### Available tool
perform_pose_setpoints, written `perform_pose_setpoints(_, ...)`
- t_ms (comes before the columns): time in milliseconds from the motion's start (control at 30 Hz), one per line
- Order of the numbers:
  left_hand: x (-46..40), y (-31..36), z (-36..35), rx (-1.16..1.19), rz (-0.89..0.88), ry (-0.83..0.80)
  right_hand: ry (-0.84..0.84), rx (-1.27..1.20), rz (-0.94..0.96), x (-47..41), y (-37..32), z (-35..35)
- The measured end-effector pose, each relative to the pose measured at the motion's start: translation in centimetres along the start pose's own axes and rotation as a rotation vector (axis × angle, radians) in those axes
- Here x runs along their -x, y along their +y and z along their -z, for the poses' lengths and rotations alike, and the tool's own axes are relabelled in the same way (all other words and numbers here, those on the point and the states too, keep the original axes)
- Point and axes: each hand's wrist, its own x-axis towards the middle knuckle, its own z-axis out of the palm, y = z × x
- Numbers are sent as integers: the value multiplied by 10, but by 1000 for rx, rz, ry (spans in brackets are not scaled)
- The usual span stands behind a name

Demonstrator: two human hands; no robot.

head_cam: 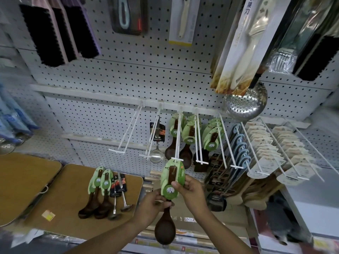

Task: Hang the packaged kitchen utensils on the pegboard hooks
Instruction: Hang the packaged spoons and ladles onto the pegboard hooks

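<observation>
**At the hook's tip: one wooden spoon held in both hands**

Just below the near end of the middle hook (177, 136), I see the carded wooden spoon (169, 191) held upright, its green card top touching the hook's white end bar; I cannot tell whether the card hole is on the prong. My right hand (190, 189) pinches the card's lower right edge, thumb on its face. My left hand (153, 203) curls round the dark handle just under the card, with the bowl hanging below.

Farther back on that hook hangs one matching spoon, and more fill the two hooks to its right. Left of it, a steel ladle (156, 143) hangs alone, beside a bare hook (126, 132).

On the brown table (60, 198) at near left lie two more carded wooden spoons (97, 195) and two small ladles (119, 195). Right of the spoons hang blue utensils (240, 142) and beige-carded packs (266, 143) on the pegboard (128, 70).
</observation>
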Motion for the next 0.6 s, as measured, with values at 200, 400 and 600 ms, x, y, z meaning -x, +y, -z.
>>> perform_pose_setpoints(200,-30,7,1,-18,4,11,46,42,-14,-24,-4,0)
perform_pose_setpoints(400,-64,27,1,-62,-34,28,108,109,-46,-60,-6,2)
perform_pose_setpoints(600,-95,39,3,-35,-103,36,78,-24,-51,-88,-16,2)
